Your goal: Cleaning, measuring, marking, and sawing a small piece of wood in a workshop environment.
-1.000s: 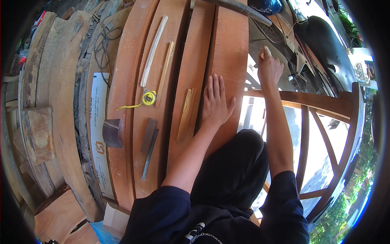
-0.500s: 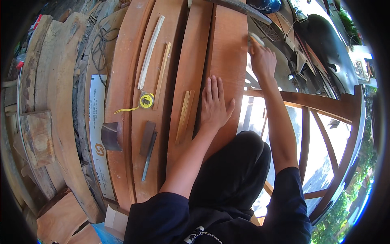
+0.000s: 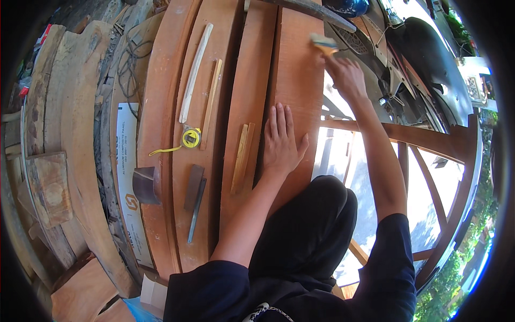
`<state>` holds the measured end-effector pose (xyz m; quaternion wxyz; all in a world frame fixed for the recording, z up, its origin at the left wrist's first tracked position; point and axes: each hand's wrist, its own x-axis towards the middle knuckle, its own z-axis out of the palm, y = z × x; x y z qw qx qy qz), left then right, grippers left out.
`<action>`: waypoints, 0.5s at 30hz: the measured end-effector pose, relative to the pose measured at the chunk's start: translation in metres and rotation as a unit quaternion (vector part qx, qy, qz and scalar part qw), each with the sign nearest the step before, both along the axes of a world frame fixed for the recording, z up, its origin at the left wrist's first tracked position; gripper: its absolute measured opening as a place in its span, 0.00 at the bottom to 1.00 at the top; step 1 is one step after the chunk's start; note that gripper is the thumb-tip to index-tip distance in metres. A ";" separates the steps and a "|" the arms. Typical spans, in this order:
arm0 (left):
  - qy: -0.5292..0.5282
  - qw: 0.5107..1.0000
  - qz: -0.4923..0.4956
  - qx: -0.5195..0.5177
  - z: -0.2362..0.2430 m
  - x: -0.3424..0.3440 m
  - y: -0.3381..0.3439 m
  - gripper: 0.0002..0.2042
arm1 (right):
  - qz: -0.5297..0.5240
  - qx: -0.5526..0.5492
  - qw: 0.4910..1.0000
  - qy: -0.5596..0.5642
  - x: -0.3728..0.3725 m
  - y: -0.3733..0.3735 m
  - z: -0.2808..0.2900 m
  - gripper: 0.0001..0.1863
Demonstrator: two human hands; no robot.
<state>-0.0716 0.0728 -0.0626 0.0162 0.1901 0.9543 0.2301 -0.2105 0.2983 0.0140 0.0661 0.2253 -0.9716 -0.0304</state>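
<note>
My right hand [image 3: 346, 77] is closed round the handle of a paintbrush [image 3: 324, 44]. Its pale bristles lie over the far right part of a reddish-brown wooden plank [image 3: 300, 75], slightly smeared by motion; whether they touch the wood I cannot tell. Flat on the same plank, nearer to me, rests my left hand [image 3: 282, 142], fingers stretched out and holding nothing. Just left of that hand, two short wood strips [image 3: 242, 158] lie on the neighbouring plank. Farther left are a yellow tape measure [image 3: 190, 137], a thin pale stick [image 3: 196, 72] and a narrow wood strip [image 3: 211, 102].
A dark block [image 3: 193, 187] and a thin dark metal bar [image 3: 197, 210] lie on a plank to the left. A curved dark sheet [image 3: 146, 185] sits beside them. Rough boards [image 3: 80, 118] fill the far left. A wooden frame [image 3: 429, 139] stands at right, near a motorbike [image 3: 424, 48].
My right hand has moved the paintbrush leftward from beyond the plank's right edge to over its surface. My left hand stays flat on the plank. The view has shifted slightly.
</note>
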 end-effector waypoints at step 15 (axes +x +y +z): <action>-0.006 1.000 0.000 -0.007 0.000 -0.001 0.001 0.44 | -0.055 -0.041 0.997 0.039 -0.016 -0.024 -0.008 0.16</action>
